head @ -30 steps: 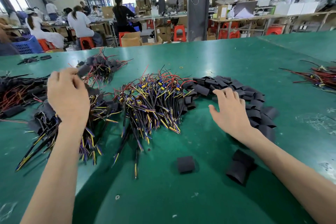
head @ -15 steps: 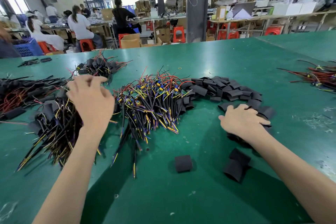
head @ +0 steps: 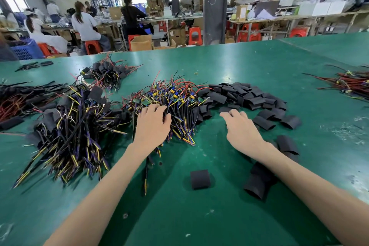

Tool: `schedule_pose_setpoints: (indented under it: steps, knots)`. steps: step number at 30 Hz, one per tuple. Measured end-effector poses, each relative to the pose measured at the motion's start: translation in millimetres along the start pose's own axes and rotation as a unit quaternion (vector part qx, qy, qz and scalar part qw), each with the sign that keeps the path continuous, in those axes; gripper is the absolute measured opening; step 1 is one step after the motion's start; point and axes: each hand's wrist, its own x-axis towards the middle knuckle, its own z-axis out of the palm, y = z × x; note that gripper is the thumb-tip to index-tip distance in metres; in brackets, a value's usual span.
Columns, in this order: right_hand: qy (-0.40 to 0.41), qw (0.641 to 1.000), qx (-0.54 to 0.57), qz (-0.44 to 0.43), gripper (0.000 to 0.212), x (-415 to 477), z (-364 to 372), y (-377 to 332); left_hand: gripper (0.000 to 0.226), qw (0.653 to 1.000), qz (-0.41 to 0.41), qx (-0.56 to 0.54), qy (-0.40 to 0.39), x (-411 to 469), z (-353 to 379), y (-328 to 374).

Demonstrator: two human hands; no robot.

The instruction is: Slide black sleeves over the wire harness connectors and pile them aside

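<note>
Your left hand [head: 151, 126] lies palm down on the near edge of the middle harness heap [head: 175, 102], the bare one with blue and yellow connectors showing. Its fingers bend into the wires, but you cannot tell whether they have closed on one. Your right hand [head: 242, 129] is just right of that heap, low over the table [head: 249, 60], palm down. Its fingers are stretched out and loosely bent towards the heap, with nothing seen in them. The sleeve pile [head: 249, 96] spreads from the heap's right side out to the right and reaches round behind your right hand. A few sleeves lie loose at its near edge. One single sleeve [head: 200, 179] sits alone on the near table between your forearms. A dark clump of sleeves [head: 257, 184] lies partly under your right forearm. To the left, apart from the middle heap, is the sleeved pile [head: 75, 126], its wire tails fanned towards you. A smaller sleeved bunch [head: 105, 74] lies farther back on the left. More dark bundles [head: 18, 98] reach in from the left edge. A red-wire bundle [head: 347, 84] lies well apart at the far right. Beyond the table people sit at benches on red stools [head: 92, 46], with a blue crate [head: 26, 51] at the far left.
</note>
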Motion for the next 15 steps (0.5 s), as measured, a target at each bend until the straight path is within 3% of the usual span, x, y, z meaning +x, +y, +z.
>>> schedule_pose_setpoints:
  steps: [6, 11, 15]
  knots:
    - [0.047, 0.999, 0.017, -0.014, 0.053, 4, 3, 2, 0.031, 0.998, 0.022, -0.053, 0.004, 1, 1, 1]
    - [0.044, 0.997, 0.051, -0.032, 0.035, 8, 4, 5, 0.027, 0.996, 0.004, -0.086, 0.027, 8, -1, 3]
    - [0.051, 0.995, 0.067, -0.054, 0.025, 9, 7, 7, 0.04, 0.996, -0.05, 0.037, 0.07, 33, -2, 3]
